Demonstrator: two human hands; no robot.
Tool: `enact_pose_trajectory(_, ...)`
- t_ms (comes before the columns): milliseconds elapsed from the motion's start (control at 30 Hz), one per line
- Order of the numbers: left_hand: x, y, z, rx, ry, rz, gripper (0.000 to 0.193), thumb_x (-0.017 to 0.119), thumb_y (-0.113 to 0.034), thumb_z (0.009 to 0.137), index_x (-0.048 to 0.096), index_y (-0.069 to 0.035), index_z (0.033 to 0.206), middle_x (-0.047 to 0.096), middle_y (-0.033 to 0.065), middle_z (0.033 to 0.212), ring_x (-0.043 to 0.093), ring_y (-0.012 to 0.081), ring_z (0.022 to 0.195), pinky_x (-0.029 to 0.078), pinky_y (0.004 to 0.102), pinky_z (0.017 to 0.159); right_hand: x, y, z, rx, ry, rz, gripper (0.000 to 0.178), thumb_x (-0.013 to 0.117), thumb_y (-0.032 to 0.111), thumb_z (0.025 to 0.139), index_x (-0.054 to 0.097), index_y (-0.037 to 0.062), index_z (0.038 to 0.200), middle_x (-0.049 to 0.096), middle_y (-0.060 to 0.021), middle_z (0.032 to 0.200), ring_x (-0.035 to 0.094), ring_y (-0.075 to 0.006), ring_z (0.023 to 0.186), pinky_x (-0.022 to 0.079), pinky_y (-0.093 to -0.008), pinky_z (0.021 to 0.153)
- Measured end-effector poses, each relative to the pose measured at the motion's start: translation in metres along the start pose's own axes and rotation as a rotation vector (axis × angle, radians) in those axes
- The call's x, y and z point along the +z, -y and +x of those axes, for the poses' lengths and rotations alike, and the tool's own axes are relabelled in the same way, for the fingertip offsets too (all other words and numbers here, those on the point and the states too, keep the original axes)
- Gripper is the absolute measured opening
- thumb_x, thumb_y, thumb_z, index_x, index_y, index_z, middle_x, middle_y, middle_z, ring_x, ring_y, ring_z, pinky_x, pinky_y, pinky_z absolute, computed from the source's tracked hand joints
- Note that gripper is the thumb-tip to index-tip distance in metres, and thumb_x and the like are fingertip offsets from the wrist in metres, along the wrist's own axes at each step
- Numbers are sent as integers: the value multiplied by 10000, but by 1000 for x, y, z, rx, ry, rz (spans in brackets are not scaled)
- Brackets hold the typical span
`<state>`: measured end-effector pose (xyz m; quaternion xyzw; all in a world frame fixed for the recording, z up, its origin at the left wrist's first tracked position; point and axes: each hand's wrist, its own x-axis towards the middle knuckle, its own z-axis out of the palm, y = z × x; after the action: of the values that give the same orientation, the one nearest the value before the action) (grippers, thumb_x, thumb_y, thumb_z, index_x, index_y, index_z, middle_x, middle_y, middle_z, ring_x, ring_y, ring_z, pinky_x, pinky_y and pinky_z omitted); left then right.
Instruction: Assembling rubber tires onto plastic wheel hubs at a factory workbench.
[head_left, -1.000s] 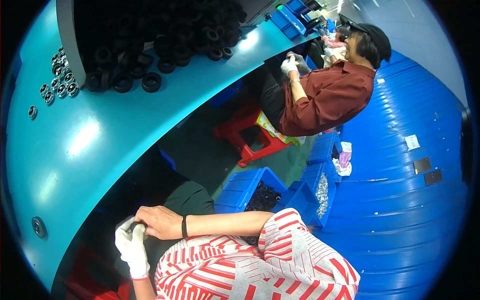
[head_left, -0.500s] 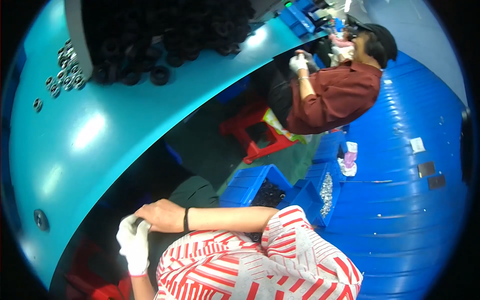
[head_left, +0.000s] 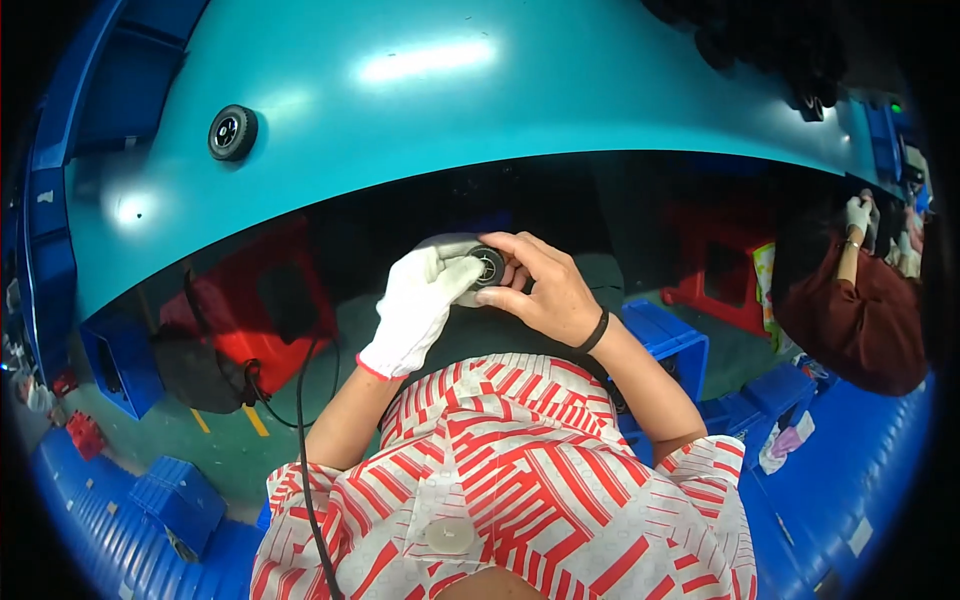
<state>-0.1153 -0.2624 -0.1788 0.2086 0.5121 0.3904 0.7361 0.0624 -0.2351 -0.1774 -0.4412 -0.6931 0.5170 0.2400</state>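
A small black wheel [head_left: 489, 266] with a spoked hub is held between my two hands, in front of my body and just off the table's near edge. My left hand [head_left: 425, 292], in a white glove, grips its left side, the thumb lying across the hub. On the right side, the bare fingers and thumb of my right hand [head_left: 545, 286] close around the rim. Part of the wheel is hidden by the fingers. Another black wheel [head_left: 232, 133], with a silver-marked hub, rests on the teal table [head_left: 480, 105] to the far left.
Black tyres [head_left: 770, 45] are heaped at the table's far right. A co-worker [head_left: 850, 310] sits to the right, beyond a red stool [head_left: 728, 268]. Blue bins [head_left: 668, 335] stand by my right arm. A black cable [head_left: 303, 420] hangs along my left arm.
The view has swung left, bringing my hands from its lower left to the middle. The wheel's hub, hidden between my fingers before, now shows.
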Motion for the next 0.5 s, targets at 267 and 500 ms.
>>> enact_pose_trajectory(267, 2, 15, -3, 29, 0, -118, 372, 658, -71, 833, 542, 85, 1150, 635, 133, 998, 646, 168, 848, 543, 242, 746, 10, -6, 0, -242, -67, -289, 478, 788, 126, 675, 578, 1, 1086, 573, -82, 779, 574, -167, 607, 481, -252, 555)
enact_pose_trajectory(500, 6, 10, -4, 120, -84, 110, 331, 672, -18, 802, 568, 78, 1101, 649, 133, 963, 645, 154, 816, 541, 244, 705, 18, -17, -5, -367, -99, -349, 503, 810, 133, 644, 560, -22, 1052, 617, -111, 800, 619, -187, 610, 500, -252, 539)
